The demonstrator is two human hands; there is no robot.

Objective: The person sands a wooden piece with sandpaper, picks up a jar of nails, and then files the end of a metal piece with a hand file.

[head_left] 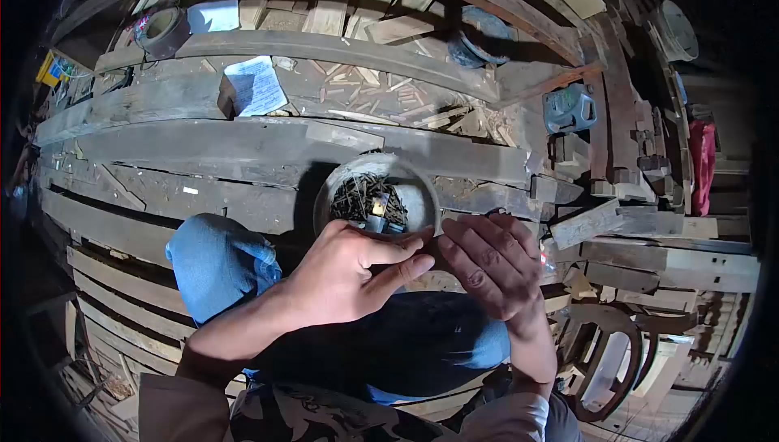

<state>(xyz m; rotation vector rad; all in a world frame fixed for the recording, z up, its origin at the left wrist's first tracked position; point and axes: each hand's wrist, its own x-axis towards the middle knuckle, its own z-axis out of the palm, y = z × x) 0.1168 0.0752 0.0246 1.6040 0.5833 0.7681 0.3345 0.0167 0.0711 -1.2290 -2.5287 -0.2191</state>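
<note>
A round pale bowl [330,190] stands on the planks just beyond my hands. Many dark nails [357,198] lie in it, with a small yellow and blue item [378,209] among them. My left hand [349,270] is in front of the bowl, its thumb and index finger brought close together near the bowl's right edge; whatever lies between them is too small to make out. Bent and pressed together, the fingers of my right hand [491,262] meet the left fingertips from the right side. Their inner side is hidden, so anything they hold cannot be seen.
Written paper [258,87] lies on the planks ahead, near wood scraps [381,93]. A blue-grey jug [570,109] and a dark bucket [480,38] are at the upper right. A round pot [163,34] is upper left. Wooden blocks [588,223] and a curved wooden frame [604,320] are at right.
</note>
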